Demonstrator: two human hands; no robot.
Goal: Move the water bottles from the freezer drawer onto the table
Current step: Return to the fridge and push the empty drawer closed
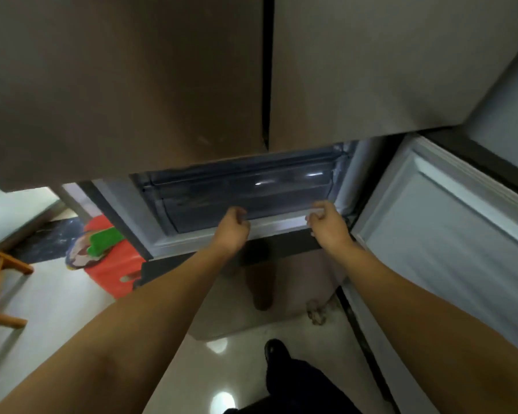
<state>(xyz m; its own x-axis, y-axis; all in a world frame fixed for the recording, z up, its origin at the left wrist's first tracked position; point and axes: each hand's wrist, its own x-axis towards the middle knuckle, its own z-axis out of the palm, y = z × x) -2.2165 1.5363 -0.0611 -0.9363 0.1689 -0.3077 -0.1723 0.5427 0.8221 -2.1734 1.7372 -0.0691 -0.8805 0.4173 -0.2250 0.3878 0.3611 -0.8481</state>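
Observation:
The freezer compartment stands open below the two closed upper fridge doors. Inside it sits a dark translucent freezer drawer (245, 195), pushed in, and I see no water bottles through its front. My left hand (232, 227) is at the drawer's lower front edge, left of centre, with its fingers curled. My right hand (326, 224) is at the same edge near the right corner, fingers also curled against the rim. Whether either hand truly grips the drawer front is unclear. The table is out of view.
The open freezer door (449, 234) swings out on the right, its white inner face toward me. A red and green bag (108, 258) lies on the floor at left, beside a wooden chair leg (3, 264). My dark trouser leg and shoe (281, 369) stand on the glossy floor.

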